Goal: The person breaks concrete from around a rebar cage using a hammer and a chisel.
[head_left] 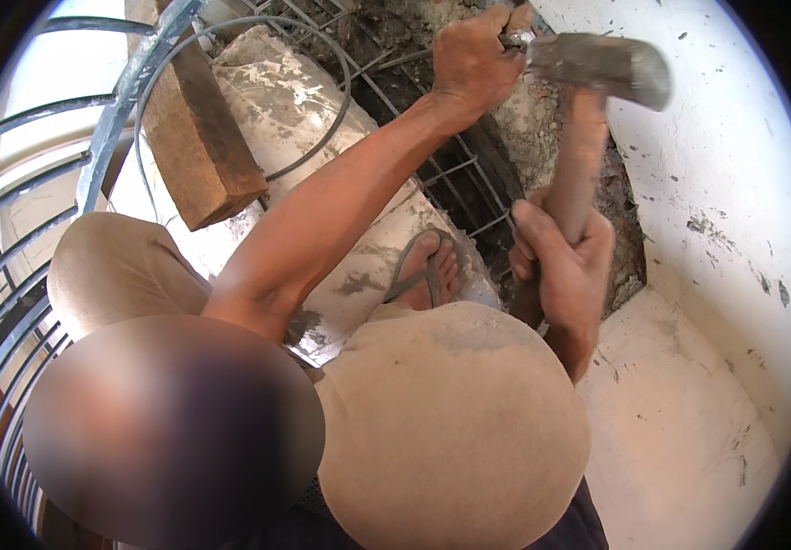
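Observation:
My right hand [574, 261] is wrapped round the wooden handle [580, 151] of a hammer. Its heavy, worn metal head [602, 69] is slightly blurred and lies beside my left fist, close to the white wall. My left hand [476, 60] is closed on a metal chisel [517, 41]. Only the chisel's short end shows between the fist and the hammer head; the fist hides the rest, so I cannot tell whether hammer and chisel touch. Below both hands lies a broken-out trench with steel rebar [455, 171] crossing it and rough rubble [524, 119] along its side.
A splattered white wall [707, 156] rises at the right. A thick timber [203, 147] and a looped wire [348, 96] lie over a pale, dusty slab [271, 78] at the left. Metal railing [111, 119] curves along the left edge. My sandalled foot [427, 270] rests beside the trench.

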The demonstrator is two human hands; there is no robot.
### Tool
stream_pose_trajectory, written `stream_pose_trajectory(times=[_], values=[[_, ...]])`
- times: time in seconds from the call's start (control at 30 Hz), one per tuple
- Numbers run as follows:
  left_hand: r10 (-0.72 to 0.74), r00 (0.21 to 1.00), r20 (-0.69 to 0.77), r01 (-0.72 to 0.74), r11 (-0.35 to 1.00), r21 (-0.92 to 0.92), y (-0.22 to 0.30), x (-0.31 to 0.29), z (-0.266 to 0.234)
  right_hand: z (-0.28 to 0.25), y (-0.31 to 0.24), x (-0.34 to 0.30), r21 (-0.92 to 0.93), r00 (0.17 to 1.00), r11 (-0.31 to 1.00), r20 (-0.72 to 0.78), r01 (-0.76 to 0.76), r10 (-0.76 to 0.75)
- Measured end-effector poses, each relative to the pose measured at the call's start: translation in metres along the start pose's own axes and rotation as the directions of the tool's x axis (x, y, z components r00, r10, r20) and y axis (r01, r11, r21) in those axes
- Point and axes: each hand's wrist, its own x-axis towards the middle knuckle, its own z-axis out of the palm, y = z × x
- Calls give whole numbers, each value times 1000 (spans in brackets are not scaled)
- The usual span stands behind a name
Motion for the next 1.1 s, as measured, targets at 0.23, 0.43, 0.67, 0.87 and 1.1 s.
stream_pose_trajectory(times=[0.23,0.43,0.67,0.87,1.1], values=[[-157,987,-33,159,987,38,15,20,14,-94,-72,8,617,759,718,286,321,-585],[-35,999,-17,35,999,-15,-3,-2,19,1,-18,24,14,990,996,110,-93,91],[-103,995,1,103,989,106,-1,0,6,-19,-65,-13,117,930,932,-183,343,-319],[61,997,-56,-68,988,-137,39,-13,4,-40,-84,-24,277,770,718,-222,638,-599],[157,986,63,-148,980,-136,13,-28,-12,-10,-47,-32,227,815,811,-381,540,-436]])
